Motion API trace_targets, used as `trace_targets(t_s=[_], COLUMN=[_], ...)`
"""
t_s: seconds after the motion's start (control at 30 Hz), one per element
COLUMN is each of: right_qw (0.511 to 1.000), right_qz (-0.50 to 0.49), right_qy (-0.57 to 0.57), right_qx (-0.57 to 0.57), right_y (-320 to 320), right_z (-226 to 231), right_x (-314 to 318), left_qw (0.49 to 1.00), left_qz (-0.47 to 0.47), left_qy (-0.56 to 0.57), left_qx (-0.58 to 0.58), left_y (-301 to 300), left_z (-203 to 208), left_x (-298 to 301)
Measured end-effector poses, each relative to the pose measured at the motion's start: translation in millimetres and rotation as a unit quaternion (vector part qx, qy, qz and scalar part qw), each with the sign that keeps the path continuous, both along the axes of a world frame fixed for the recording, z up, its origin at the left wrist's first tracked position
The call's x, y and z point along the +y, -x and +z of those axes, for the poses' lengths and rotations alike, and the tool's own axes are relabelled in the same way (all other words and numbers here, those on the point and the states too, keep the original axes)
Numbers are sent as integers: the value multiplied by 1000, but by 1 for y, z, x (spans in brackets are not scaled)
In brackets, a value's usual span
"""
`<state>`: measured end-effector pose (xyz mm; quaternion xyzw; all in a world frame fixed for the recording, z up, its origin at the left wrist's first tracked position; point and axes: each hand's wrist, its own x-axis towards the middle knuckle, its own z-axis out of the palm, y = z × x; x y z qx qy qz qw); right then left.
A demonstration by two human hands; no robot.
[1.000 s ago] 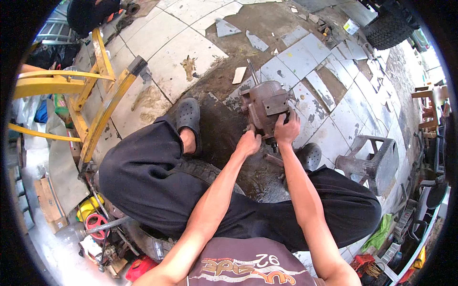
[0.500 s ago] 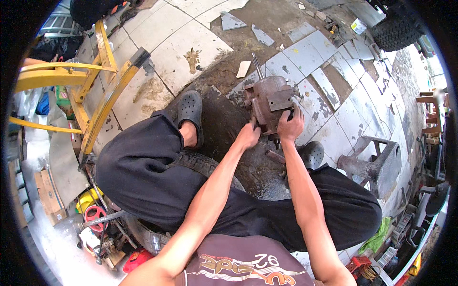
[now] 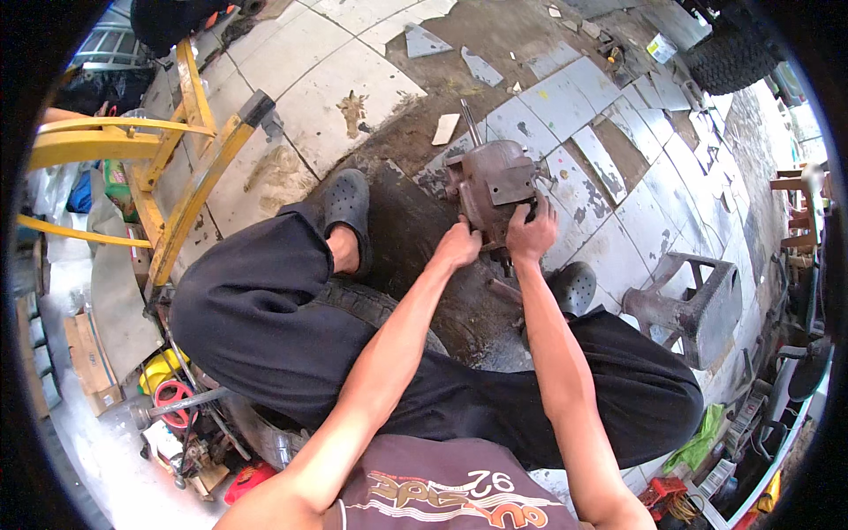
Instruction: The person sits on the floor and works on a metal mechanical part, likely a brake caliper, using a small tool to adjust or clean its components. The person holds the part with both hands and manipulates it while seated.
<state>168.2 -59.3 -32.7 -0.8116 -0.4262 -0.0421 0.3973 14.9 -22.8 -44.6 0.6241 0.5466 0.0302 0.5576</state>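
Between my feet on the floor is a rusty brown metal gearbox (image 3: 484, 181), with a thin metal shaft (image 3: 470, 124) sticking out at its far end. My left hand (image 3: 457, 245) is closed on the near left edge of the housing, its fingertips partly hidden. At the near right side, below a flat plate with holes, my right hand (image 3: 533, 233) grips the same gearbox with bent fingers. Below the housing, a short rod-like metal piece (image 3: 505, 291) lies close to my right forearm. The underside of the gearbox is out of sight.
A yellow metal frame (image 3: 201, 194) stands at the left. Dark clogs (image 3: 346, 208) are on my feet. A grey plastic stool (image 3: 687, 305) is at the right. Broken floor tiles (image 3: 601, 163) lie beyond the gearbox, and a knobby tyre (image 3: 729, 62) is at the far right.
The gearbox has shifted slightly to the left and tilted a little, with both hands still on it. The whole view has moved slightly too.
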Motion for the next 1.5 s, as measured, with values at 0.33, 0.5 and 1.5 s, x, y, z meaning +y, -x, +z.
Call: trace_targets(t_s=[0.33, 0.5, 1.5], right_qw=[1000, 1000, 1000], right_qz=[-18, -3, -14], right_qy=[10, -2, 6], right_qx=[3, -1, -18], right_y=[0, -3, -3], right_z=[-2, -1, 1], right_x=[-1, 1, 2], left_qw=[999, 997, 992], left_qz=[-10, -39, -51], left_qy=[-40, -50, -111], left_qx=[3, 48, 22], left_y=[-3, -7, 4], left_z=[-8, -8, -13], left_x=[-5, 3, -24])
